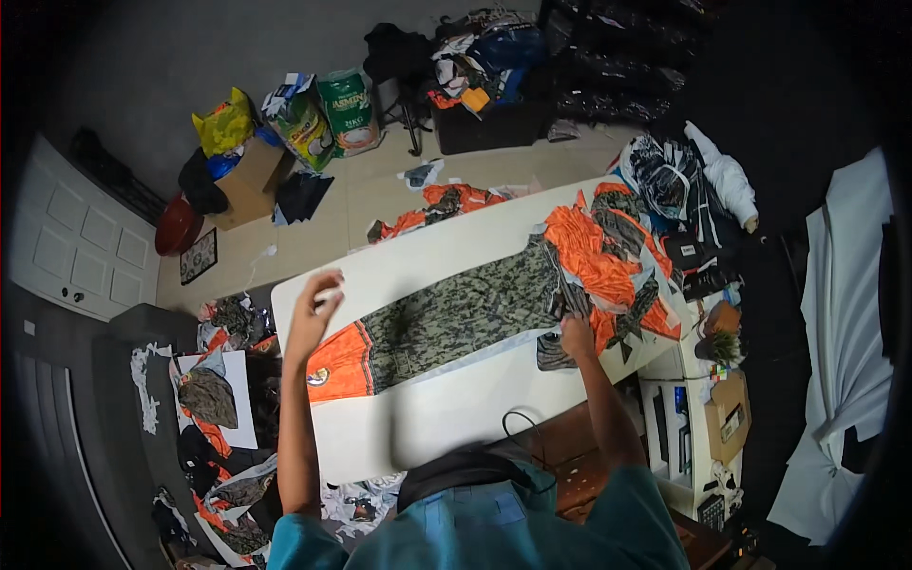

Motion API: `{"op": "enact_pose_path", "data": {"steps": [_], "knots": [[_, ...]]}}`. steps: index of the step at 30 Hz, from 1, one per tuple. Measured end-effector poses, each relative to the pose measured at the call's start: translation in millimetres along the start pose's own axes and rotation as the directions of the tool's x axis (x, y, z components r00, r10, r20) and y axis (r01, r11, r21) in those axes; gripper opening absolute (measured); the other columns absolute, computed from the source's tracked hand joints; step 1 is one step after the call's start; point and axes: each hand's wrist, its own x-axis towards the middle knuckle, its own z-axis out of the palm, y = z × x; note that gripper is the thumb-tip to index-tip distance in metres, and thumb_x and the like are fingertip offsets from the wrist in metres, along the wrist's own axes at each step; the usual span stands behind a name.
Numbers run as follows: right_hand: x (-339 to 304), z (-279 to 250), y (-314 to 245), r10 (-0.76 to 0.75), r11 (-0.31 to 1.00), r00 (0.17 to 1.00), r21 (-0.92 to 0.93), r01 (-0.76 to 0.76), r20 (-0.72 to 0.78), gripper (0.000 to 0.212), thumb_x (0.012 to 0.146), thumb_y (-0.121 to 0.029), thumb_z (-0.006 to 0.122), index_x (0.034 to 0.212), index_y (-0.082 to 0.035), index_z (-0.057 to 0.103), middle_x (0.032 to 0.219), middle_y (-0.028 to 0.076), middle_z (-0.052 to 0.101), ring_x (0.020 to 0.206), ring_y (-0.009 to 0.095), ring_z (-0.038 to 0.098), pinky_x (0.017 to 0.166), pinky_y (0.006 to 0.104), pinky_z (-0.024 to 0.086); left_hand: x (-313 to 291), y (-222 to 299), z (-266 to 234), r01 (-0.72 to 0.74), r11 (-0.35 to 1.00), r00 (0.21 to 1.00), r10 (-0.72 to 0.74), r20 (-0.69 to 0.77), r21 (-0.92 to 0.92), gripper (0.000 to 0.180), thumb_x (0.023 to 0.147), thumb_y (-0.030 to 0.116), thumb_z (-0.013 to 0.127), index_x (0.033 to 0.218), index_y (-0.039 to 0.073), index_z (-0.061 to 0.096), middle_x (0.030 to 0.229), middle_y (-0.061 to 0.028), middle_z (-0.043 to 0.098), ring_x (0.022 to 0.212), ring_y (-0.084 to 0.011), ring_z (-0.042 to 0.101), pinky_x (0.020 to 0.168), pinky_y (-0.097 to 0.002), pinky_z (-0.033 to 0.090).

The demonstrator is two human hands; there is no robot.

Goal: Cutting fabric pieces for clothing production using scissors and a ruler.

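A camouflage-print fabric panel point(461, 309) with an orange end point(344, 369) lay across the white table point(475, 404). Over the table's left end, the left hand point(314, 304) hung empty, fingers loosely spread. Near its right end, the right hand point(576, 336) met the panel's edge; I could not tell its grip.

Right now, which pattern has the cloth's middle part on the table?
The middle part is grey-green camouflage, clearest in the head view.
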Motion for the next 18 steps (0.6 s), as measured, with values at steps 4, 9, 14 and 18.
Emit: {"op": "enact_pose_path", "data": {"steps": [4,9,14,18], "knots": [[-8,16,22,-0.003,0.986,0.998,-0.168,0.013,0.062,0.010,0.072,-0.005,0.058,0.081,-0.007,0.060,0.093,0.017,0.056,0.079,0.038,0.055,0.071,0.0460,0.047,-95,-163,43,-0.165,0.917,0.973,0.092,0.209,0.364,0.054,0.081,0.019,0.064,0.129,0.006,0.045,0.129,-0.0165,0.043,0.104,-0.0261,0.049,0.089,-0.0351,0.040],[-16,17,39,-0.165,0.985,0.981,0.063,0.159,0.105,0.010,0.072,-0.005,0.057,0.082,-0.005,0.059,0.081,0.017,0.058,0.076,0.039,0.055,0.069,0.0435,0.047,-205,-208,92,-0.001,0.799,0.990,-0.083,0.112,0.602,0.063,0.078,0.026,0.061,0.135,0.010,0.041,0.133,-0.0190,0.039,0.117,-0.0366,0.042,0.095,-0.0480,0.034],[12,14,27,0.029,0.953,1.000,0.301,-0.024,-0.013,0.014,0.075,-0.007,0.059,0.088,-0.001,0.059,0.077,0.017,0.062,0.068,0.039,0.058,0.062,0.0431,0.047,-235,-197,108,0.136,0.754,0.983,-0.185,0.008,0.642,0.059,0.081,0.026,0.059,0.135,0.011,0.041,0.132,-0.0174,0.041,0.119,-0.0373,0.041,0.096,-0.0487,0.032],[21,39,34,0.119,0.967,0.993,0.230,-0.112,-0.015,0.021,0.079,-0.020,0.063,0.086,-0.001,0.061,0.074,0.016,0.064,0.064,0.038,0.058,0.060,0.0437,0.046,-222,-195,112,0.264,0.685,0.959,-0.264,-0.107,0.679,0.055,0.083,0.027,0.057,0.134,0.012,0.043,0.130,-0.0161,0.043,0.116,-0.0365,0.042,0.095,-0.0490,0.031]]}}
